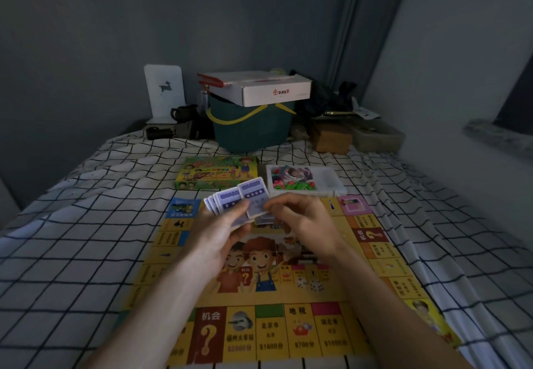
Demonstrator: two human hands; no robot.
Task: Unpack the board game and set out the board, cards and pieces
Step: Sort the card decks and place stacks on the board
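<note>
The yellow game board (288, 305) lies unfolded on the checked sheet in front of me. Above its far half my left hand (219, 233) holds a fanned stack of pale blue cards (227, 200). My right hand (300, 218) pinches the front card (255, 198) of that fan by its lower edge. A few more cards (264, 220) lie on the board just under my hands. Beyond the board sit the green game box lid (216, 172) and the white box tray (331, 179) with coloured pieces and cards (291, 179) inside.
A dark green basket (251, 129) with a white carton (259, 86) on top stands at the far end of the bed. Small dark items and a white stand (164, 92) are at far left, brown boxes (331, 138) at far right. A wall runs along the right.
</note>
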